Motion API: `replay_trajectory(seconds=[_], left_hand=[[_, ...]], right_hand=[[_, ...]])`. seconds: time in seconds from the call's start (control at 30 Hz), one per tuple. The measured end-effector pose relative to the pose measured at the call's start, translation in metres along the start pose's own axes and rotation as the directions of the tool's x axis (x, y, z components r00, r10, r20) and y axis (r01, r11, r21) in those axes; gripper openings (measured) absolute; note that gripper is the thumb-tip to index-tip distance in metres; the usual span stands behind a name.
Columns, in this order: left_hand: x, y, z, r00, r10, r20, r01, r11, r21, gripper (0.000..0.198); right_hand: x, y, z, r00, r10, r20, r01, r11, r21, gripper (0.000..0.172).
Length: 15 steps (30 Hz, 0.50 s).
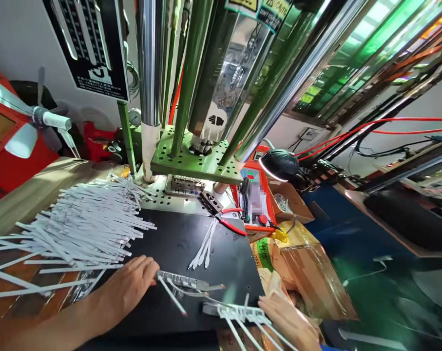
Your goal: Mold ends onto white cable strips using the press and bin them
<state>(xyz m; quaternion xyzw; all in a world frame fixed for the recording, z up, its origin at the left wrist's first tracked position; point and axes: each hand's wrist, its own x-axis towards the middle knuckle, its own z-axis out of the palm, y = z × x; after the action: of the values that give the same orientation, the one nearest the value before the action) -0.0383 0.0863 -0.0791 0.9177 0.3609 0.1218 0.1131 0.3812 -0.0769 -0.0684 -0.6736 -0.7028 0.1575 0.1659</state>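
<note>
My left hand (135, 285) is closed around the left end of a slotted metal bar (182, 281), low over the black work surface. Several thin pale strips stick out of this bar toward me. To its right and nearer me is a second slotted metal bar (239, 312), with several white strips hanging from its slots. My right hand (288, 314) grips this bar at its right end, fingers together. A large heap of flat white strips (89, 219) lies beside my left hand. A few loose white strips (204, 246) rest on the black surface (162, 243) beyond the bars.
A press with a green perforated plate (195, 163) stands ahead, over a metal base. Red-handled pliers (233, 222) lie at its front right. Behind them are a red control box (255, 195) and a black lamp (279, 163). Cardboard boxes (312, 265) stand right; a fan (38, 117) stands left.
</note>
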Motion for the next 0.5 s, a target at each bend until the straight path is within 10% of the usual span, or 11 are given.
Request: replay_trajectory(seconds=[0.17, 0.3, 0.5], left_hand=[[0.023, -0.041, -0.042, 0.981, 0.117, -0.151, -0.133, 0.986, -0.097, 0.021], [0.07, -0.057, -0.057, 0.967, 0.157, -0.201, -0.17, 0.984, -0.049, 0.021], [0.167, -0.096, -0.046, 0.993, 0.001, -0.119, 0.001, 1.0, 0.012, 0.034]], right_hand=[[0.051, -0.053, 0.026, 0.94, -0.332, 0.075, 0.327, 0.943, 0.068, 0.05], [0.134, -0.101, 0.007, 0.913, -0.383, -0.141, 0.395, 0.917, 0.062, 0.051], [0.289, -0.102, 0.003, 0.941, -0.331, -0.077, 0.325, 0.942, -0.08, 0.044]])
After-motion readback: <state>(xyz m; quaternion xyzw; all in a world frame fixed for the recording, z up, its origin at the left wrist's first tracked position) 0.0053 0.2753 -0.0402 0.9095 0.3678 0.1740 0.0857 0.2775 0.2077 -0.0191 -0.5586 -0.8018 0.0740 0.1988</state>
